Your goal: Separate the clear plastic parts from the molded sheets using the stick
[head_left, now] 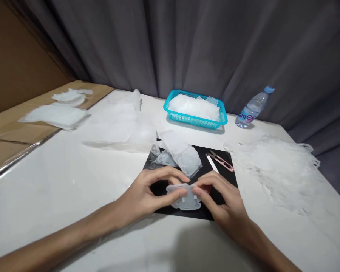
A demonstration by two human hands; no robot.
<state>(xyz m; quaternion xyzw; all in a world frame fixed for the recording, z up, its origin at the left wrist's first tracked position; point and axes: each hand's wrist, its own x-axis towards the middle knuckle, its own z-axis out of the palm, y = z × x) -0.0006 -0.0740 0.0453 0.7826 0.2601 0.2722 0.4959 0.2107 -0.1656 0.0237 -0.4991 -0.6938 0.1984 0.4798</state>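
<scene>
Both of my hands grip one small translucent white silicone piece (187, 198) over a black mat (223, 175). My left hand (147, 192) pinches its left side with fingers curled. My right hand (219, 198) pinches its right side, thumb on top. Just beyond my fingers a short stack of similar translucent pieces (183, 153) lies on the mat. Pink thread snips (221, 160) lie on the mat to the right of that stack.
A turquoise basket (197, 121) full of white pieces stands at the back. A water bottle (253, 107) lies beside it. Loose translucent scraps (280, 170) are heaped at the right. Clear bags (119, 126) and packets (56, 115) lie at the left, partly on cardboard.
</scene>
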